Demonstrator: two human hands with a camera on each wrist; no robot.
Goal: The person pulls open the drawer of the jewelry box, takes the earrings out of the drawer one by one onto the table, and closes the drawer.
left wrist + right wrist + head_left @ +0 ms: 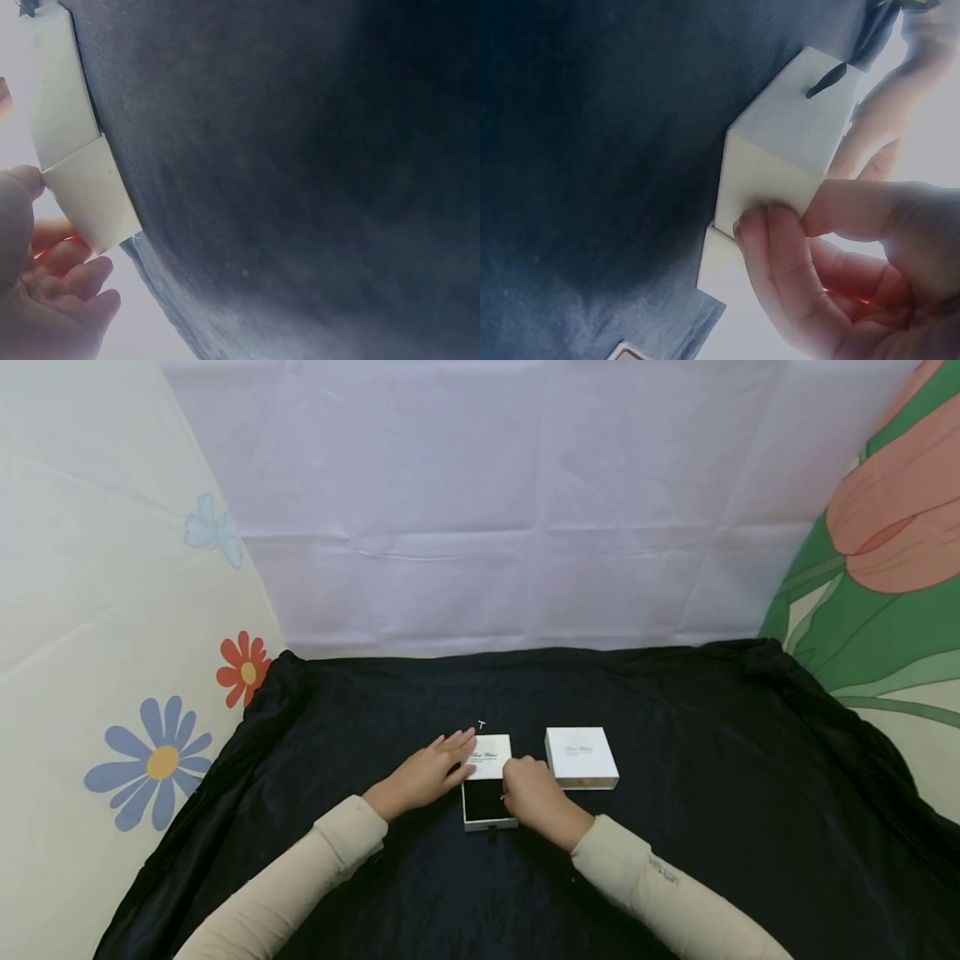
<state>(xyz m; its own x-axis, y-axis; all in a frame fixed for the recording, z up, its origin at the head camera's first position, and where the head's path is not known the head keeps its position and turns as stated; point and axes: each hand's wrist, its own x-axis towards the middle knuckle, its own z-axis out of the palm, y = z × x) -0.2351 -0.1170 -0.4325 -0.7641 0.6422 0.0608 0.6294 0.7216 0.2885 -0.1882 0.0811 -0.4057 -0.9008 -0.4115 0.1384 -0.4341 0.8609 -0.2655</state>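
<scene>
At the frame's lower middle, the left hand (429, 772) lies spread on a white square card sleeve (494, 757); the right hand (538, 797) pinches the side of its white black-lined drawer (478, 826).

Black cloth (712, 735) spreads before a creased, pale lilac sheet (487, 485). Cream walls (90, 568) flank it, the left bearing a blue flower (162, 762) and a red flower (244, 672), the right a pink tulip (900, 518).

White rectangular cardboard drawer box (491, 767), top face: dark two-word script, second initial apparently W; finer print beneath illegible. White square cardboard box (581, 755) to its right: similar fainter script, unreadable.
</scene>
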